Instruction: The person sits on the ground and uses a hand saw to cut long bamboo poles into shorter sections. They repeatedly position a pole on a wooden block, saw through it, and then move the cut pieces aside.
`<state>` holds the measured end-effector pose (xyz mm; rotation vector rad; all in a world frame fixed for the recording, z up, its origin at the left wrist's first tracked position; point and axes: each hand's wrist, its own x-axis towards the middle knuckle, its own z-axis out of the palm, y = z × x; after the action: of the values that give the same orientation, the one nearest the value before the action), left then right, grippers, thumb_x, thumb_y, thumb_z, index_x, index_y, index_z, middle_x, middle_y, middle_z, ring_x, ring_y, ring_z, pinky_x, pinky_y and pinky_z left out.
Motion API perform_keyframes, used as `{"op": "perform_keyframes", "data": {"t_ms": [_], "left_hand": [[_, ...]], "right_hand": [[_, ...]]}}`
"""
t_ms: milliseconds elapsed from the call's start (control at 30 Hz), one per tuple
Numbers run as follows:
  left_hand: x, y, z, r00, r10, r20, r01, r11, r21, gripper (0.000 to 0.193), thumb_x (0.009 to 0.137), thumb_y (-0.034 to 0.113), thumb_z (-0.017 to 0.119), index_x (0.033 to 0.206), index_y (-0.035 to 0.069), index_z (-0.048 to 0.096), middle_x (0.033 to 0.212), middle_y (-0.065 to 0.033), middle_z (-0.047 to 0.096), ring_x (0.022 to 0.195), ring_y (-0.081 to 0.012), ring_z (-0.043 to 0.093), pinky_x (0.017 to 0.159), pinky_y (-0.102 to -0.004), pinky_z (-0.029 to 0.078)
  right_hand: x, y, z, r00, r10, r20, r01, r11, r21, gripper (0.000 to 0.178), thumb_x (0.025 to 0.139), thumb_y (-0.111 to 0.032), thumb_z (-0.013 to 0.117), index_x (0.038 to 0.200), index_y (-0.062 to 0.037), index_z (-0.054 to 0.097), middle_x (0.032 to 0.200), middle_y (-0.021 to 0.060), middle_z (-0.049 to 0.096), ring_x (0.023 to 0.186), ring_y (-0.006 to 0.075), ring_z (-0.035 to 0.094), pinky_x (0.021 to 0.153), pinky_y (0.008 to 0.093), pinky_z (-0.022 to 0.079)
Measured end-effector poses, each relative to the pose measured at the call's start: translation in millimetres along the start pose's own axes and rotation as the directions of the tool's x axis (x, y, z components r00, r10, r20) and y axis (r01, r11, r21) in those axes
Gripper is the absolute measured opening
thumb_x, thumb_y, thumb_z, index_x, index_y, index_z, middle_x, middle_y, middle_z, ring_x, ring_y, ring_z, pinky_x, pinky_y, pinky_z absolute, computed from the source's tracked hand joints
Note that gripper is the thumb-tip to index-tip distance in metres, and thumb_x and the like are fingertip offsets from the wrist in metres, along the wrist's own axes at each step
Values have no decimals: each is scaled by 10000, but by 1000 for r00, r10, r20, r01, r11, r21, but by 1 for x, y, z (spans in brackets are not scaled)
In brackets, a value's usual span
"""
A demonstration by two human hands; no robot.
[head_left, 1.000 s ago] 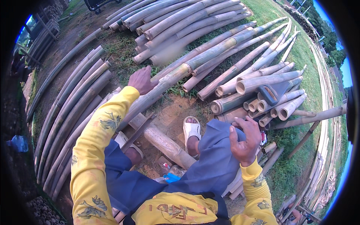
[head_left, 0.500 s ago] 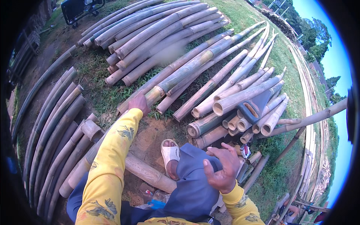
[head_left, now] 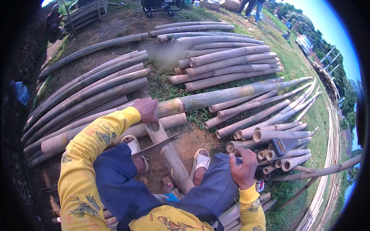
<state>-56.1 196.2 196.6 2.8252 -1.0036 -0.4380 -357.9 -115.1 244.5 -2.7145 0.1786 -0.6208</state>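
My left hand is wrapped over a long, thick bamboo pole near its left end, its fingertips hidden. The pole runs away to the right and lies over a shorter bamboo piece on the ground between my feet. A flat, dark blade-like strip crosses that shorter piece; its left end is hidden by my leg. Over my right knee my right hand hovers with loosely bent fingers apart and nothing in it. Beyond it, a handsaw with a dark handle rests on a pile of cut bamboo.
Bamboo stacks lie at the left and the far middle. Several cut poles spread out at the right. A black-framed machine stands at the back, where two people's legs show. A slanting pole stands right.
My view has swung left, bringing the blade-like strip and my other foot into sight. My left hand keeps near the long pole's end. The right hand stays empty over my knee, fingers more bent.
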Motion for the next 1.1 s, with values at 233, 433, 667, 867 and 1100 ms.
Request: {"op": "perform_keyframes", "data": {"t_ms": [233, 433, 667, 867, 1100], "left_hand": [[-224, -177, 10, 974, -218, -54, 223, 969, 110, 629, 674, 265, 862, 1171, 31, 556, 1048, -199, 705, 1005, -417, 688, 843, -507, 548], [-366, -278, 80, 807, -561, 185, 511, 820, 260, 713, 658, 226, 906, 1272, 103, 564, 1188, -130, 697, 1129, -368, 680, 935, -488, 563], [-422, -308, 159, 825, -562, 49, 541, 812, 219, 675, 594, 172, 876, 1187, 131, 556, 1138, -80, 673, 1162, -311, 618, 1045, -452, 445], [-403, -358, 156, 792, -611, -5, 593, 766, 250, 802, 600, 176, 886, 1332, 136, 560, 1305, -113, 667, 1265, -290, 603, 1104, -434, 417], [-394, -469, 207, 666, -743, -61, 709, 606, 362, 737, 588, 197, 871, 1275, 155, 609, 1323, -61, 625, 1395, -272, 477, 1262, -496, 234]], "right_hand": [[-21, 4, -2, 998, 60, 35, -65, 986, 156, 217, 993, -90, 625, 1146, 48, 692, 981, 180, 737, 852, 272, 676, 801, 377, 526], [-12, -36, -21, 949, 278, 152, -254, 954, -160, 414, 971, -275, 712, 1218, 57, 721, 1173, 245, 745, 1094, 370, 711, 970, 431, 538], [9, -3, -1, 938, 225, 263, -247, 968, 54, 222, 1022, -132, 620, 1154, 30, 694, 975, 138, 744, 858, 208, 682, 804, 356, 530], [18, -16, 7, 962, 171, 215, -161, 985, -65, 240, 980, -179, 689, 1142, -3, 711, 970, 159, 750, 839, 254, 704, 781, 371, 525], [21, -1, 17, 985, 105, 137, -87, 987, -132, 293, 898, -255, 741, 1105, -49, 729, 958, 193, 745, 902, 379, 711, 813, 435, 530]]}}
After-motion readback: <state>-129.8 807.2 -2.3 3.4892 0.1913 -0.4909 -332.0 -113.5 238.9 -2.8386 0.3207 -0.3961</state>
